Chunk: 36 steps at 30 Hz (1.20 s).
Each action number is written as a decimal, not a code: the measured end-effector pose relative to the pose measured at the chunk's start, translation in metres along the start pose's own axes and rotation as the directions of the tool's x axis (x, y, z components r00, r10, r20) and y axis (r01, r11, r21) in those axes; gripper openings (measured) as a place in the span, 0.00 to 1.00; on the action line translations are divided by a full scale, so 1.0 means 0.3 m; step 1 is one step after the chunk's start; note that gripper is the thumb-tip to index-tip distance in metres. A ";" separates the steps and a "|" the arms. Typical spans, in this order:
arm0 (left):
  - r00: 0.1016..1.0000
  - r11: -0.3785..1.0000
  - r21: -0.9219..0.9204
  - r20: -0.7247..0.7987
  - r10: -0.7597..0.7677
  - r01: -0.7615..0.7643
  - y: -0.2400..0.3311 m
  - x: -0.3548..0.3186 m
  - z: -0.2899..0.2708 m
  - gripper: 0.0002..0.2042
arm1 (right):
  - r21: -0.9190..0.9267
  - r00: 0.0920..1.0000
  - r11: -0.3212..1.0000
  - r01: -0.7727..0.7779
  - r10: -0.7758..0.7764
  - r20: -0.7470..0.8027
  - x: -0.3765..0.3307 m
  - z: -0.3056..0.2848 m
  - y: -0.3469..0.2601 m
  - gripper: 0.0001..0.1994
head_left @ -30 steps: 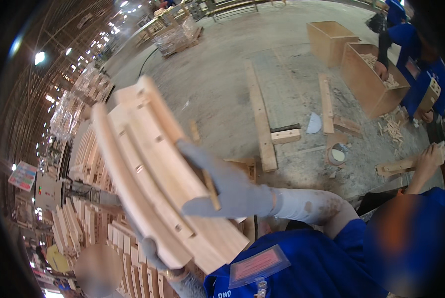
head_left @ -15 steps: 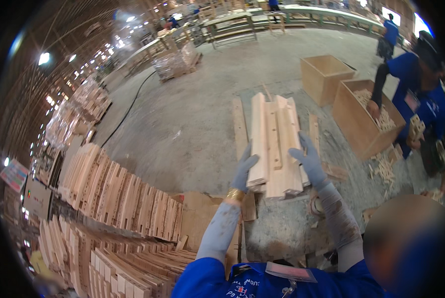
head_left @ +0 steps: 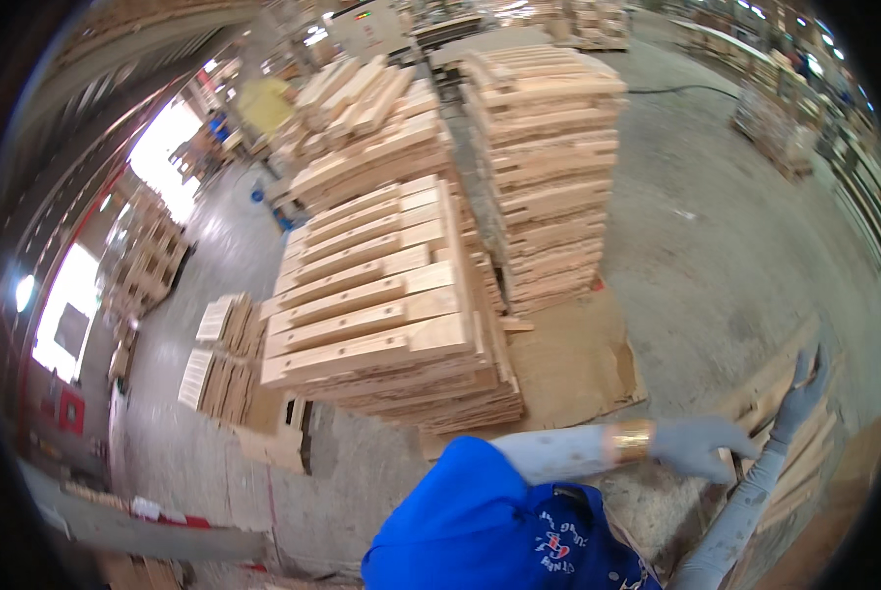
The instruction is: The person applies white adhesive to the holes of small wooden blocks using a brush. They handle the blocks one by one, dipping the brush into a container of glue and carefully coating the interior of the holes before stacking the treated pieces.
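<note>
Several pale wooden boards [head_left: 799, 467] lie side by side at the lower right, partly hidden by my arms. My left hand [head_left: 701, 447], in a grey glove with a gold band at the wrist, reaches across to the near left side of these boards. Its fingers are blurred, so whether they grip a board cannot be made out. My right hand [head_left: 802, 398], also gloved in grey, is over the far part of the boards with its fingers stretched out and apart.
A large stack of notched wooden boards [head_left: 366, 324] stands to the left of my arms. Behind it rise a tall stack [head_left: 548, 177] and a loose pile [head_left: 362, 98]. Cardboard [head_left: 573, 364] lies on the floor beside them. Smaller stacks [head_left: 219, 354] stand farther left.
My view has swung left toward the stacks, so the boards and both hands now appear at the lower right. My right hand's fingers have spread; the crates and co-worker have left view.
</note>
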<state>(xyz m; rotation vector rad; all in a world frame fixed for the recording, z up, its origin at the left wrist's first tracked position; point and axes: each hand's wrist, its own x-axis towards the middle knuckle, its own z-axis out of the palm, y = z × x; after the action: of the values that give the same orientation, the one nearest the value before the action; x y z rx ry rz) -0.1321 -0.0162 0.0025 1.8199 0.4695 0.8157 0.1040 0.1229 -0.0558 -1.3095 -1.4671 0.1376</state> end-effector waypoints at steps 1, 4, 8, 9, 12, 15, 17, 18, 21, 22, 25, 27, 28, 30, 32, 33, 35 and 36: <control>0.995 0.993 0.072 -0.046 0.092 -0.088 0.057 -0.124 -0.067 0.22 | 0.090 0.995 0.992 0.093 -0.097 0.039 0.020 0.097 -0.101 0.23; 0.938 0.915 0.400 -0.335 0.092 0.052 0.375 -0.507 -0.290 0.20 | 0.369 0.927 0.894 0.253 -0.334 0.173 -0.055 0.351 -0.516 0.24; 0.634 0.371 0.604 -0.772 0.052 0.706 0.589 -1.001 -0.380 0.19 | 0.724 0.641 0.679 0.120 -0.610 0.465 -0.218 0.598 -1.050 0.31; 0.522 0.504 0.422 -0.850 -0.070 0.754 0.612 -1.099 -0.350 0.18 | 0.746 0.548 0.636 0.197 -0.702 0.454 -0.261 0.649 -1.116 0.32; 0.376 0.704 -0.045 -0.821 -0.431 0.709 0.524 -1.298 -0.233 0.16 | 0.801 0.331 0.547 0.244 -0.823 0.461 -0.385 0.744 -1.289 0.32; 0.224 0.830 -0.450 -0.817 -0.532 0.330 0.407 -1.290 -0.132 0.18 | 0.764 0.265 0.572 0.300 -0.819 0.509 -0.483 0.864 -1.314 0.32; 0.111 0.845 -0.522 -0.852 -0.512 -0.113 0.327 -1.243 -0.100 0.19 | 0.739 0.260 0.601 0.305 -0.799 0.542 -0.527 0.931 -1.298 0.31; 0.067 0.815 -0.471 -0.876 -0.478 -0.338 0.277 -1.241 -0.098 0.20 | 0.778 0.300 0.571 0.263 -0.815 0.497 -0.545 0.948 -1.299 0.29; 0.070 0.619 -0.367 -0.891 -0.449 -0.695 0.189 -1.273 -0.103 0.22 | 0.771 0.322 0.637 -0.004 -0.729 0.604 -0.559 0.936 -1.338 0.25; 0.091 0.577 -0.374 -0.884 -0.459 -0.726 0.174 -1.283 -0.098 0.23 | 0.800 0.324 0.581 0.151 -0.794 0.515 -0.551 0.929 -1.366 0.23; 0.074 0.520 -0.367 -0.863 -0.500 -0.771 0.202 -1.238 -0.115 0.24 | 0.794 0.288 0.433 0.427 -0.897 0.334 -0.540 0.943 -1.438 0.19; 0.052 0.541 -0.356 -0.866 -0.497 -0.762 0.227 -1.200 -0.131 0.23 | 0.802 0.264 0.430 0.415 -0.900 0.346 -0.536 1.006 -1.441 0.17; 0.006 0.582 -0.370 -0.847 -0.532 -0.724 0.256 -1.178 -0.134 0.22 | 0.835 0.225 0.392 0.386 -0.918 0.327 -0.538 1.025 -1.437 0.16; -0.009 0.606 -0.327 -0.875 -0.484 -0.725 0.241 -1.183 -0.128 0.19 | 0.844 0.261 0.386 0.373 -0.916 0.304 -0.556 1.034 -1.434 0.15; -0.018 0.638 -0.302 -0.896 -0.444 -0.708 0.220 -1.196 -0.122 0.18 | 0.835 0.262 0.417 0.359 -0.904 0.339 -0.561 1.028 -1.444 0.15; -0.022 0.660 -0.295 -0.904 -0.427 -0.691 0.208 -1.203 -0.118 0.18 | 0.822 0.242 0.449 0.350 -0.891 0.384 -0.553 1.018 -1.455 0.15; -0.069 0.807 -0.274 -0.930 -0.360 -0.523 0.190 -1.209 -0.104 0.18 | 0.802 0.203 0.478 0.358 -0.878 0.433 -0.544 0.997 -1.460 0.16; -0.102 0.902 -0.249 -0.948 -0.302 -0.353 0.183 -1.206 -0.090 0.18 | 0.797 0.185 0.475 0.372 -0.880 0.438 -0.543 0.986 -1.456 0.17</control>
<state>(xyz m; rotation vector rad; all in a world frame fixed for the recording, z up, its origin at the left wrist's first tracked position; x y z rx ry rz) -0.4049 -0.2550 -0.0539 0.3047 1.0885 2.1616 -0.4263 -0.0058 0.0284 0.1273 -2.4894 0.6133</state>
